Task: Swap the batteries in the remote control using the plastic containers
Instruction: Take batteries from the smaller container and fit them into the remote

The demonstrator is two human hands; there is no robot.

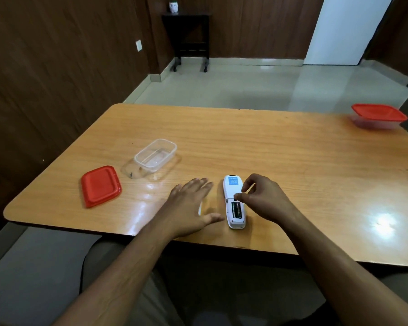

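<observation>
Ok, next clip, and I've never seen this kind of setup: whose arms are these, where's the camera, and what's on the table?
There is no robot here. One wide-angle camera worn on a person's head looks down at their own two bare arms. The left hand lies flat and open on the wooden table. The right hand has its fingers curled over a white remote control, which lies face down with its battery compartment open; whether it pinches anything is too small to tell. To the left stand an open clear container and, beside it, its red lid. A second container with a red lid sits closed at the far right corner.
</observation>
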